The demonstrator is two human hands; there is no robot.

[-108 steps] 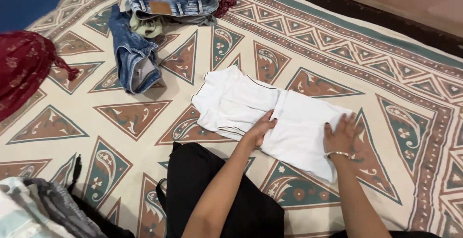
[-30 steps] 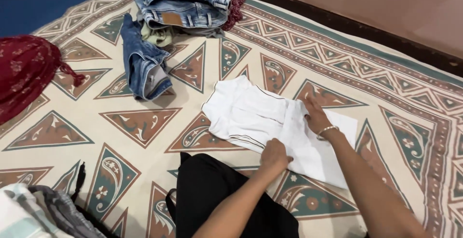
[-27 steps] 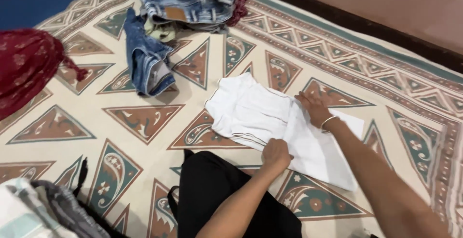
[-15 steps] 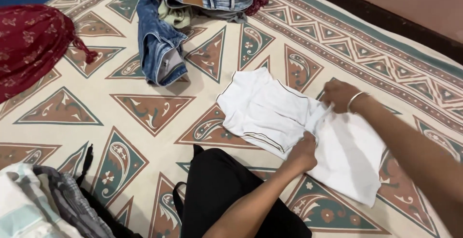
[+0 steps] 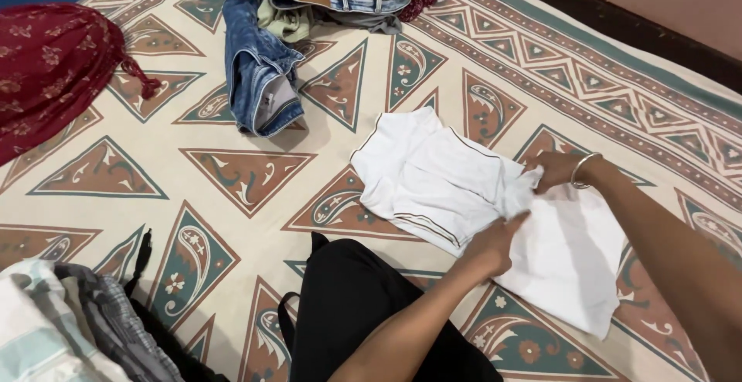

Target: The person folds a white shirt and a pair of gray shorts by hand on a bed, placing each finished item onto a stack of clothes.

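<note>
The white garment (image 5: 495, 212) lies mid-right on the patterned bedsheet (image 5: 232, 173), soft, light and floppy, best pinched at a folded edge. It is plain white with thin dark trim (part-folded). The left hand (image 5: 495, 244) presses its near edge, fingers closed; the right hand (image 5: 550, 170) pinches a bunched fold.

The right hand (image 5: 550, 170), flat on the white garment (image 5: 495, 212) earlier, now pinches its far edge. The left hand (image 5: 495, 244) now grips the near edge, bunching the middle.
</note>
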